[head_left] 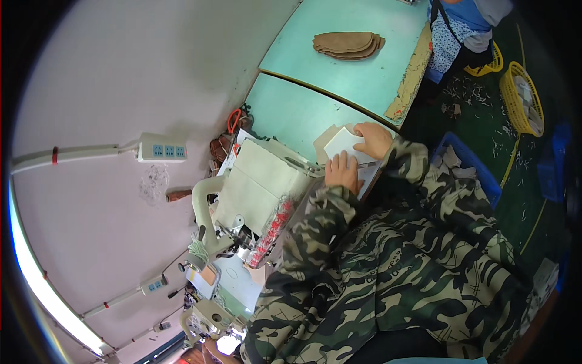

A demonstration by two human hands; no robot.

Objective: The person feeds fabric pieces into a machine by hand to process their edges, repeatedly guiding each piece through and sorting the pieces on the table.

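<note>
A white, flat, squarish piece (343, 142) lies under my hands near the table's front edge, beside the cream sewing machine. Whether it is one sheet or a stack, I cannot tell. My right hand (374, 141) grips its right corner, fingers bent over the far edge and thumb on the top. At its near edge, my left hand (343, 173) rests with fingers stretched forward and slightly apart; its underside is hidden. A light tan piece (323, 141) sticks out beneath the white one on the left.
Close on my left stands the cream sewing machine (257, 185). Brown cut pieces (348, 45) lie stacked on the far green table (291, 45). A blue crate (482, 173) with scraps and a yellow basket (515, 91) are on the floor at right. A co-worker (458, 42) is at the far right.
</note>
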